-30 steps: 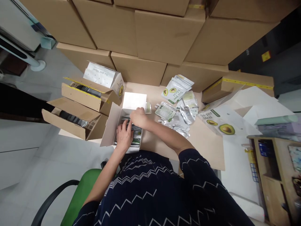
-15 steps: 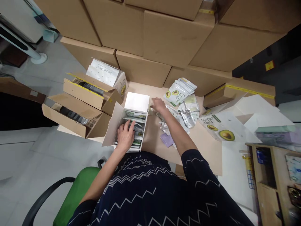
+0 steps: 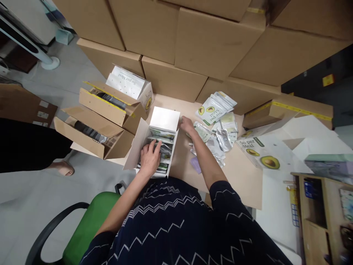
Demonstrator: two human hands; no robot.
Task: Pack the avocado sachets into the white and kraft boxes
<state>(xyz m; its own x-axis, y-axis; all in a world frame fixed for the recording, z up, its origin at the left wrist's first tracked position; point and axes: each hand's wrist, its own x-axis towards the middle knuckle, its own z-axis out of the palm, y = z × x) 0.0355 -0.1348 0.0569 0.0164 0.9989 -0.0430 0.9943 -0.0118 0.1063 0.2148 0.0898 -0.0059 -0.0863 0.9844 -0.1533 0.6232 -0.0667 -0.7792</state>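
An open white box [image 3: 171, 154] stands in front of me, packed with upright pouches [image 3: 162, 136]. My left hand [image 3: 150, 158] reaches into it from its left side, fingers apart and resting on the dark silvery pouches. Just beyond the box's right edge, near its raised white lid [image 3: 164, 118], is my right hand [image 3: 187, 126]. Its fingers are curled together low over the table; whatever is in them is hidden. To its right lie loose silver pouches [image 3: 224, 140], a green-white pouch [image 3: 202, 131], a purple packet [image 3: 195, 165] and a fanned stack of avocado-printed packs [image 3: 211, 109].
Two open cardboard cartons [image 3: 89, 137] and a closed white carton [image 3: 127, 84] stand at left. An open avocado-printed box [image 3: 264, 152] is at right. Stacked cardboard boxes [image 3: 212, 44] wall the back. A green chair [image 3: 92, 221] and another person's foot [image 3: 64, 168] are at lower left.
The view has shifted slightly, and a person's foot has come into sight at left. My right hand's fingers have curled in more beside the box. My left hand stays in the box.
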